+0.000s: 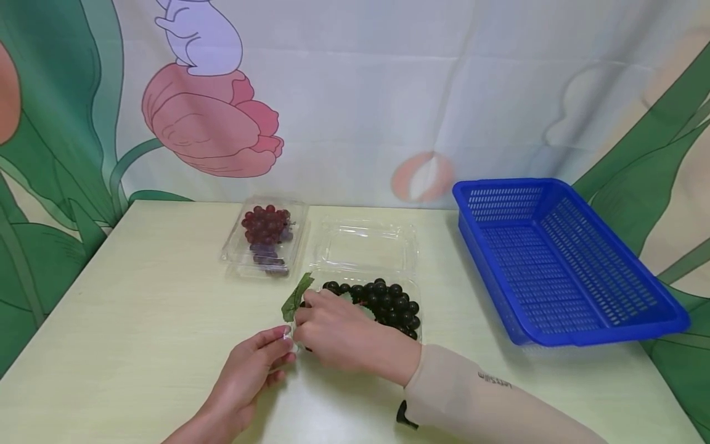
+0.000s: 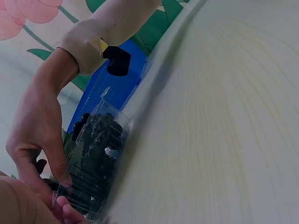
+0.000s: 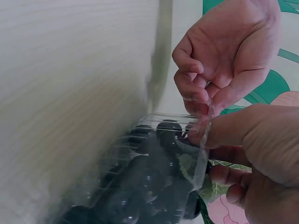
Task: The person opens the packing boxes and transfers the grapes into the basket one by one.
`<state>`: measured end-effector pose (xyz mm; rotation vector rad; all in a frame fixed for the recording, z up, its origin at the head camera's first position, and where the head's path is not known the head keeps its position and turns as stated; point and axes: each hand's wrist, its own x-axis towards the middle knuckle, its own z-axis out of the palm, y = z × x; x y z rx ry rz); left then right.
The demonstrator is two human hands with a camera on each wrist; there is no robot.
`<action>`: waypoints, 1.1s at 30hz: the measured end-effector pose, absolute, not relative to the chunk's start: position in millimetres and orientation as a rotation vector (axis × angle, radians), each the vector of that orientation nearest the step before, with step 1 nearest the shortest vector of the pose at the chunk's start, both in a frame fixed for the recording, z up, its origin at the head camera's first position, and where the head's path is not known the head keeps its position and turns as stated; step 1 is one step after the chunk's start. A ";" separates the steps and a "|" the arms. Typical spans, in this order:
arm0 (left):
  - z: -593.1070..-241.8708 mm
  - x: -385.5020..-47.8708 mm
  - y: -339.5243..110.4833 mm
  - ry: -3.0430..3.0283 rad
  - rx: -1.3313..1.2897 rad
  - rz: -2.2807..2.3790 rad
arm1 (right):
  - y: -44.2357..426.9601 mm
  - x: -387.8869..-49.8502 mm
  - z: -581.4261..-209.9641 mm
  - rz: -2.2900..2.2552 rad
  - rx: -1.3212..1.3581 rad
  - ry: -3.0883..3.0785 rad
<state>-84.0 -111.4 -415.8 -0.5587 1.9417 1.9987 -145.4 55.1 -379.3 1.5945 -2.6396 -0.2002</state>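
A clear plastic clamshell box lies with its lid folded back, holding a bunch of black grapes. My left hand pinches the box's near-left edge between thumb and fingers. From the right, my right hand reaches over the box's left end. Its curled fingers and thumb grip the bunch there; in the right wrist view the thumb goes behind the clear wall beside a grape. A green leaf sticks up beyond these fingers. The right hand covers part of the bunch.
Behind and left stands a closed clear box with red and purple grapes inside. At the right sits a blue plastic basket. A printed curtain hangs behind the pale table.
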 end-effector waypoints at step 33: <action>-417.4 -83.9 -110.0 1.929 -0.560 2.021 | 45.5 -143.5 -370.4 -0.404 1.542 -2.776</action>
